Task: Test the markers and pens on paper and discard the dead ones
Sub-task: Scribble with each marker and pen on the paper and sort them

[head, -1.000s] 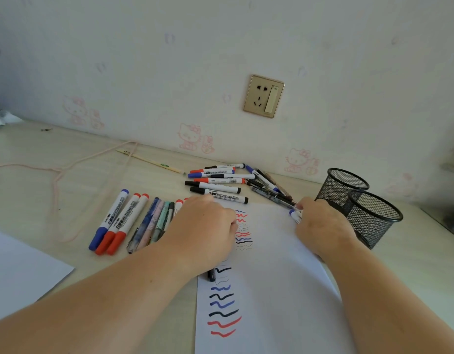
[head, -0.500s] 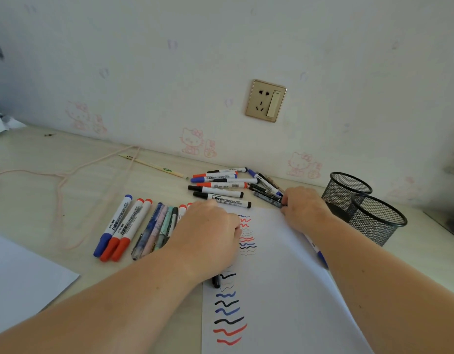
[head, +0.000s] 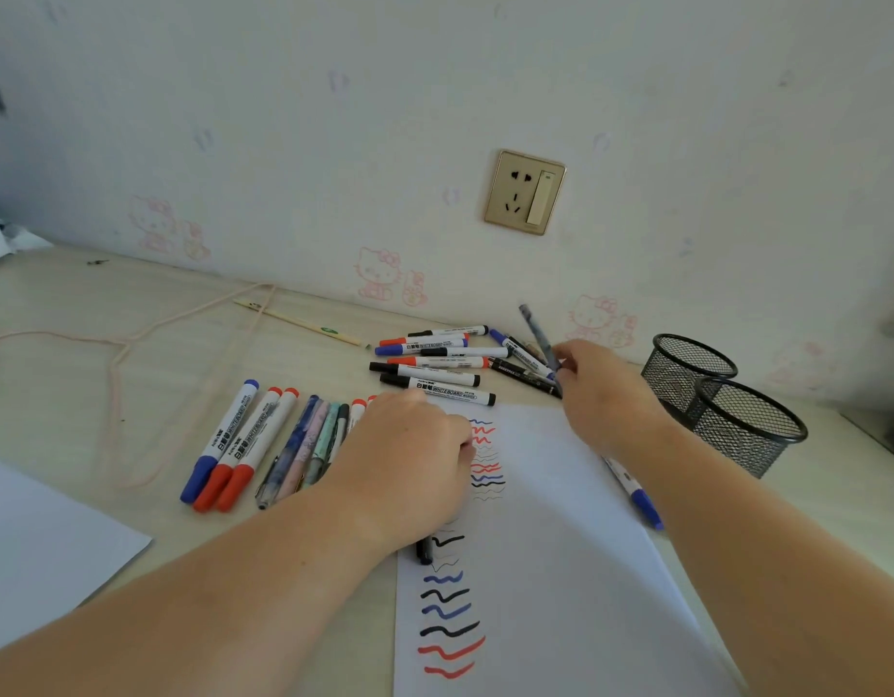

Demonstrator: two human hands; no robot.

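Observation:
A white test paper (head: pixel 550 545) with red, blue and black squiggles lies in front of me. My left hand (head: pixel 409 460) rests palm down on its left edge, over a black marker whose end (head: pixel 424 550) sticks out below. My right hand (head: pixel 598 389) pinches a slim dark pen (head: pixel 538 337), lifted and tilted up above the heap of untested markers (head: pixel 434 364) by the wall. A row of sorted markers and pens (head: pixel 263 445) lies left of the paper. A blue-capped marker (head: pixel 636 490) lies at the paper's right edge.
Two black mesh pen cups (head: pixel 726 394) stand at the right, close to my right forearm. Another white sheet (head: pixel 47 545) lies at the lower left. A pink cord (head: pixel 118 344) and a thin wooden stick (head: pixel 299 324) lie on the desk behind. The wall is close behind the heap.
My right hand left the blue-capped marker at the paper's right edge, reached to the heap and lifted a slim dark pen out of it. My left hand stayed put.

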